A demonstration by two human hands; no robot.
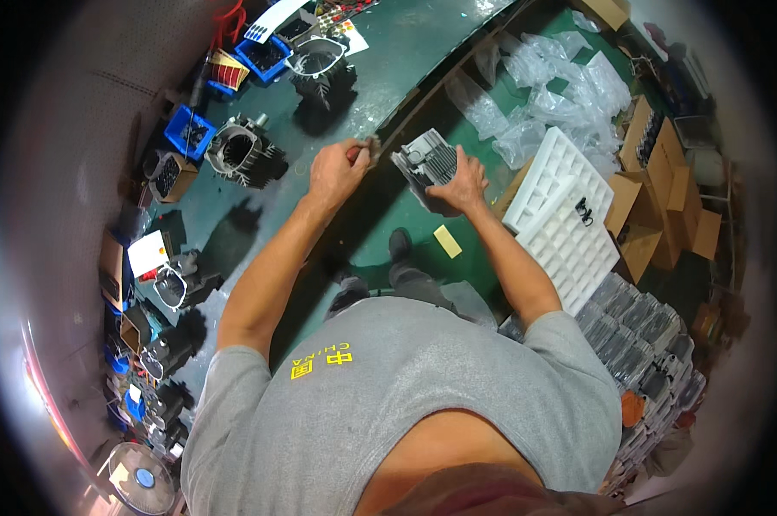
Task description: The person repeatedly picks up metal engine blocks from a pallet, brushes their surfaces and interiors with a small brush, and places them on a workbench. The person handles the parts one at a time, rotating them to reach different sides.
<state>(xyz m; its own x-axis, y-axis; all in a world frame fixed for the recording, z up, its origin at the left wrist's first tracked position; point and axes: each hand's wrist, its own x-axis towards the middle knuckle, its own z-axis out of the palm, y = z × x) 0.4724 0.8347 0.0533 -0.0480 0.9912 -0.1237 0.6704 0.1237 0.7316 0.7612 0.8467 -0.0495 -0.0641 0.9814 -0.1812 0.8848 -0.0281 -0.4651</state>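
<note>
My left hand (337,175) is closed around a small brush (370,148) with a brownish-grey tuft, held over the edge of the green workbench. A bit of red shows between the fingers. To the right, beyond the bench edge, my right hand (467,182) grips a grey finned metal housing (430,160) by its near right side. The housing is tilted, its fins and a raised rounded detail facing up. Brush and housing are apart. On the bench left of my left hand stands a round finned motor casing (244,153), with another casing (317,67) farther back.
Blue bins (188,132) of small parts and more casings (175,284) line the bench's left side. On the right lie white compartment trays (560,202), clear plastic bags (560,86), cardboard boxes (663,198) and stacked grey housings (633,335). A yellowish slip (447,242) lies on the green floor.
</note>
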